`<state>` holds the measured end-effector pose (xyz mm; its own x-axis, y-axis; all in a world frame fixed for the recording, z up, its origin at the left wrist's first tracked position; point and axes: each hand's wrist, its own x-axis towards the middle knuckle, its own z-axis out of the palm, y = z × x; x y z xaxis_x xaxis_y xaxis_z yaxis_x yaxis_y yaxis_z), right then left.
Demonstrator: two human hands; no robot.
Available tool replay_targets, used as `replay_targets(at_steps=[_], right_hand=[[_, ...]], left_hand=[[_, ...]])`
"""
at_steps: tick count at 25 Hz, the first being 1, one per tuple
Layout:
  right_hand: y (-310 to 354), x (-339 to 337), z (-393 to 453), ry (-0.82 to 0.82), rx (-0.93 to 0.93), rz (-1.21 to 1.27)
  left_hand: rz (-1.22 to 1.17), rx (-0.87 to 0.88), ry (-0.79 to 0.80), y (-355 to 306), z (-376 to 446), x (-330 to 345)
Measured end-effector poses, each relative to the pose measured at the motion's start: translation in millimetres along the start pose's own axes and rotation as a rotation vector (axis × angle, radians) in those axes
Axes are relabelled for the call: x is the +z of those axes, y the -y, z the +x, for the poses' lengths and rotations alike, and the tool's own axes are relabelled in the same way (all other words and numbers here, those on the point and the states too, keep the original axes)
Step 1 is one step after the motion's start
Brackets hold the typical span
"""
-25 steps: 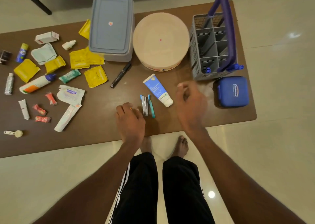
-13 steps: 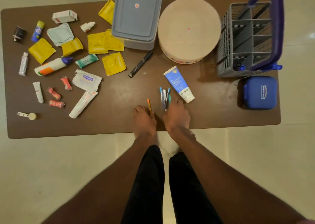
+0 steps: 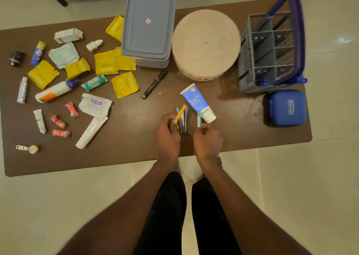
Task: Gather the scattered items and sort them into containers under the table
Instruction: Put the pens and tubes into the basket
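Observation:
My left hand (image 3: 167, 133) pinches a thin orange stick (image 3: 181, 111) near the front edge of the brown table (image 3: 136, 138). My right hand (image 3: 208, 141) pinches a thin teal stick (image 3: 199, 119), held upright beside it. Between the two hands a small bundle of blue-capped sticks (image 3: 183, 121) lies on the table. A blue face-wash tube (image 3: 198, 103) lies just beyond my right hand. Several yellow sachets (image 3: 124, 84), small tubes and packets are scattered across the left half.
A grey lidded box (image 3: 148, 24), a round beige tin (image 3: 206, 45) and a grey divided caddy with purple handles (image 3: 272, 51) stand along the back. A blue zip case (image 3: 287, 108) sits at the right front. A black marker (image 3: 155, 84) lies mid-table.
My left hand lifted the orange stick off the table. My right hand came in from the right and picked up the teal stick out of the bundle.

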<state>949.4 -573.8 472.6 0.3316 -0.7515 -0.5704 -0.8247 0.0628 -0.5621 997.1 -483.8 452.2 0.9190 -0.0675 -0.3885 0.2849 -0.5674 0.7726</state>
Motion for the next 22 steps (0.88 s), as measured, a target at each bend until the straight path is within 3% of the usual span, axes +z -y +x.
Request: replay_targets(at_steps=[6, 13, 18, 22], right_hand=[[17.8, -49.9, 27.8, 0.007, 0.141, 0.673], [46.0, -113.7, 51.9, -0.080, -0.011, 0.785], [56.2, -161.7, 63.7, 0.013, 0.010, 0.851], [62.5, -192.3, 72.6, 0.143, 0.004, 0.812]], left_hand=[[-0.323, 0.047, 0.111, -75.8, -14.1, 46.1], [-0.477, 0.099, 0.155, -144.9, -30.6, 95.9], [-0.476, 0.165, 0.281, -173.4, -25.6, 109.7], [-0.376, 0.326, 0.326, -188.0, -15.8, 110.8]])
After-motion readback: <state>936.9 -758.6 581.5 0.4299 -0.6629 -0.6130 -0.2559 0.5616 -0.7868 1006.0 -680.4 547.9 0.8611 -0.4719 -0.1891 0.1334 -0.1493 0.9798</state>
